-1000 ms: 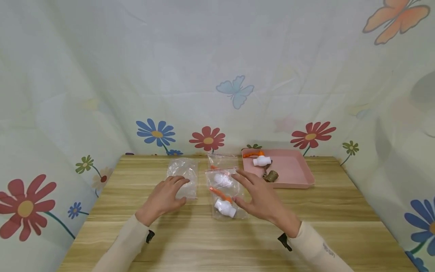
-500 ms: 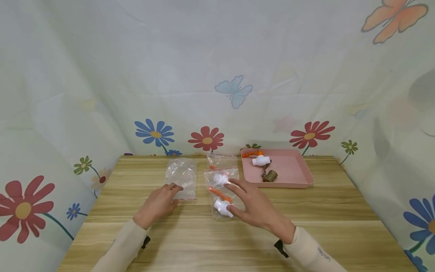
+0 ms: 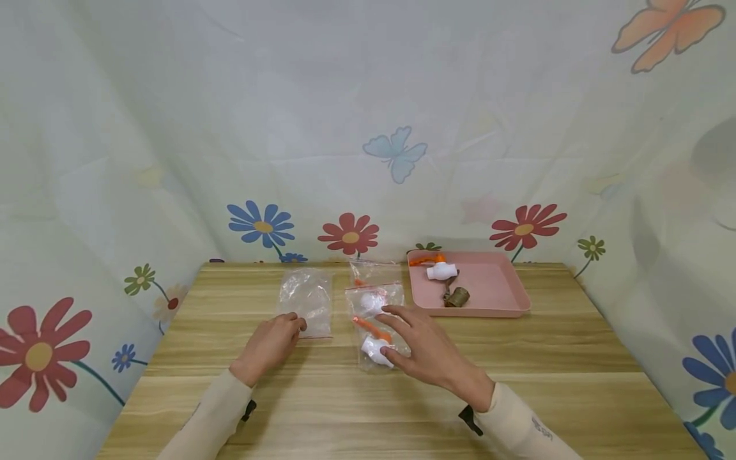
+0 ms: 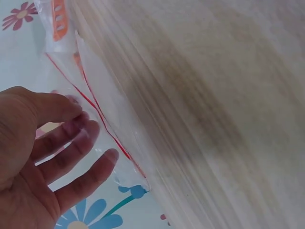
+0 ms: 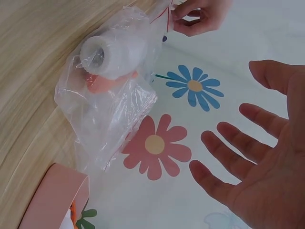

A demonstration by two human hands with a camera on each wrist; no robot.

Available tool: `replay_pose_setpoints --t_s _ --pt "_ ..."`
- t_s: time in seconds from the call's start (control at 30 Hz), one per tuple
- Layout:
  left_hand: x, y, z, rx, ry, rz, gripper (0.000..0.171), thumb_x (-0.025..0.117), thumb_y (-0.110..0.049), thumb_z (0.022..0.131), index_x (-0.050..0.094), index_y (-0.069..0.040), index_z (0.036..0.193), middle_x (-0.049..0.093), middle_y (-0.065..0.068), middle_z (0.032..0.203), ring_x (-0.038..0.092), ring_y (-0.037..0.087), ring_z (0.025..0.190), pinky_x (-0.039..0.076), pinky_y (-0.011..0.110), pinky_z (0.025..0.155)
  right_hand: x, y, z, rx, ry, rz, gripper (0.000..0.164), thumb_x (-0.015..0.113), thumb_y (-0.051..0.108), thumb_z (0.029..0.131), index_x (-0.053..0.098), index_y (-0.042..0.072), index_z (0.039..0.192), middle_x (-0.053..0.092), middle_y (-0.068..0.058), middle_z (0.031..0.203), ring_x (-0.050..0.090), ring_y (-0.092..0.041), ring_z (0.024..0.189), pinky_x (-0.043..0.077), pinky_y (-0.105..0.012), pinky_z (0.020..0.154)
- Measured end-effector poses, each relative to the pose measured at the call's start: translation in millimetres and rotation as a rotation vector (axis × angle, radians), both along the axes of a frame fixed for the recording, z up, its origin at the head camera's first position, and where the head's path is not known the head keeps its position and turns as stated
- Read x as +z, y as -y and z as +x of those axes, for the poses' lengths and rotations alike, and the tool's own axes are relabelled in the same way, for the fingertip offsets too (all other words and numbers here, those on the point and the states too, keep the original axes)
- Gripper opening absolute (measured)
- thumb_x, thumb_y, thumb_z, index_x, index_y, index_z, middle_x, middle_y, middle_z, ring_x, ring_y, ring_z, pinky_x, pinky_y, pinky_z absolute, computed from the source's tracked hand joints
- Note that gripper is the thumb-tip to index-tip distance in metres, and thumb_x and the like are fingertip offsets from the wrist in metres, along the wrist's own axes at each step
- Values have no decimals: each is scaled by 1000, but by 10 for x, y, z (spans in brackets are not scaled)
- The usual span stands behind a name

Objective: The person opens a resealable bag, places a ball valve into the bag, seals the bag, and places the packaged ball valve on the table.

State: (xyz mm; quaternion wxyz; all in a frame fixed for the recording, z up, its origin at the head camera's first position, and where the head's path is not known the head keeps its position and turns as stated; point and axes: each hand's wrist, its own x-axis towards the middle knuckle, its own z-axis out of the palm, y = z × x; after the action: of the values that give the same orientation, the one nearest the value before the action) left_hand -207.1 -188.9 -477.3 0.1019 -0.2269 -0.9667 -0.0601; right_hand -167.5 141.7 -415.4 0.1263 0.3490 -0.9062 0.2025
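Cloth (image 3: 500, 102) printed with flowers and butterflies hangs behind our wooden table (image 3: 368, 415). Toward its far right edge we have a pink tray (image 3: 491, 287). Our right hand (image 3: 431, 351) is released, fingers spread, over the right side of the near bag (image 3: 363, 300), a clear one. Our left hand (image 3: 269, 345) pinches the near, red-lined edge of a flat bag (image 3: 307, 294) on the left. We see the near bag overlap the far bag (image 3: 376, 273), just left of the tray. Inside the near bag lies a white valve (image 3: 376, 351), orange-handled; a second valve (image 3: 441, 271) like it sits in the tray's left part, beside a brownish metal fitting (image 3: 457, 298).
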Motion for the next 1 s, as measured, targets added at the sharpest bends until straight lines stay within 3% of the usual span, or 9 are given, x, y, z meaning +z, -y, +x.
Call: replay_pose_setpoints --t_s 0.33,0.53,0.8,1.0 --pt "98 6 16 26 -83 100 8 70 -6 84 67 -13 86 60 -4 78 56 9 63 47 27 57 48 70 -11 1 -71 -70 44 71 28 89 60 16 130 59 -6 134 59 -26 120 51 -46 96" --pt "307 -52 73 12 -197 289 8 71 -3 85 67 -7 90 61 1 82 56 8 66 51 25 59 114 122 -26 32 -111 -167 44 72 21 87 61 10 128 61 -11 130 61 -24 118 54 -41 92" --pt "560 -214 128 -43 -421 441 11 66 3 82 64 -5 89 59 4 80 58 10 65 50 22 55 177 156 -32 41 -164 -236 45 72 18 85 60 9 127 60 -7 128 62 -22 114 55 -39 90" --pt "769 -485 232 -59 -439 617 13 68 6 81 65 -3 89 62 6 82 63 12 66 52 20 54 248 192 17 55 -176 -295 43 71 20 87 60 8 127 60 -9 129 63 -24 114 55 -41 89"
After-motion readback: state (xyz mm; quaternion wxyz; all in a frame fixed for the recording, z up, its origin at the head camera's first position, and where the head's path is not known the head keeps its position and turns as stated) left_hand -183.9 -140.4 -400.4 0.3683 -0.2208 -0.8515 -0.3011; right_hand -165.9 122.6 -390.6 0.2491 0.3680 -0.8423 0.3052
